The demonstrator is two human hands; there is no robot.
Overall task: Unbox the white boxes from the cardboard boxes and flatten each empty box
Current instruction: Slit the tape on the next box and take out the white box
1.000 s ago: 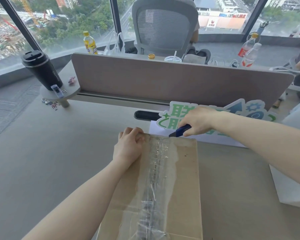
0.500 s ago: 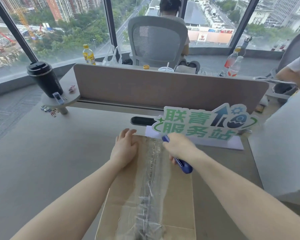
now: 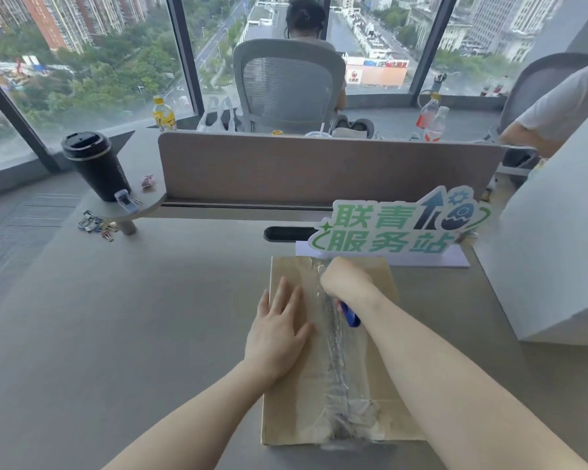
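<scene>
A closed cardboard box (image 3: 306, 395) lies on the grey desk in front of me, a strip of clear tape (image 3: 336, 351) running along its middle seam. My left hand (image 3: 279, 329) presses flat on the box's left flap, fingers straight. My right hand (image 3: 345, 279) grips a blue utility knife (image 3: 350, 315) over the far part of the tape; the blade is hidden under the hand. A large white box (image 3: 550, 252) stands at the right edge of the desk.
A green and white sign (image 3: 398, 228) stands just behind the box. A desk divider (image 3: 319, 167) runs across the back. At the far left are a black cup (image 3: 95, 164) and loose clips (image 3: 95, 225). People sit beyond the divider.
My left hand slid nearer along the box's left flap and flattened. My right hand with the knife came from the box's far edge onto the tape seam. The view tilted up.
</scene>
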